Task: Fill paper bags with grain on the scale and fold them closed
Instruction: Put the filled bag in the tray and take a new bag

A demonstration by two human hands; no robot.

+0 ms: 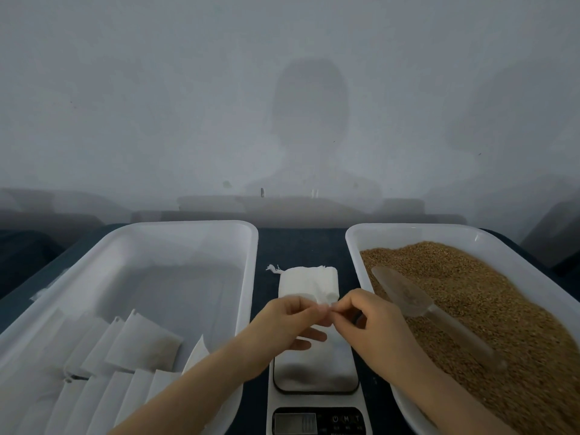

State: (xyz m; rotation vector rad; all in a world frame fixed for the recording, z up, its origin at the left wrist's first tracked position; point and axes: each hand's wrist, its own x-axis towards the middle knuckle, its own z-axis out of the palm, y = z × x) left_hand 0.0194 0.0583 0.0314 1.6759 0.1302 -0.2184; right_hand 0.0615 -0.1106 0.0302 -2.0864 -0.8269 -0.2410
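- Dark tabletop [301,246] is being backed by a pale wall.
- Left of the scale [315,368], flat bags [141,340] are being stored in a tray [188,226].
- Above the scale, a paper bag [324,309] is being pinched at its top edge by left hand [282,318] and right hand [370,321], both equally near.
- Right of the scale, grain [470,293] is being kept ready.

Table: dark blue tabletop [301,246]
Left: white rectangular plastic tray [251,277]
Centre: white paper bag stack [306,282], steel-topped digital scale [314,372]
Right: matching white tray [352,246]
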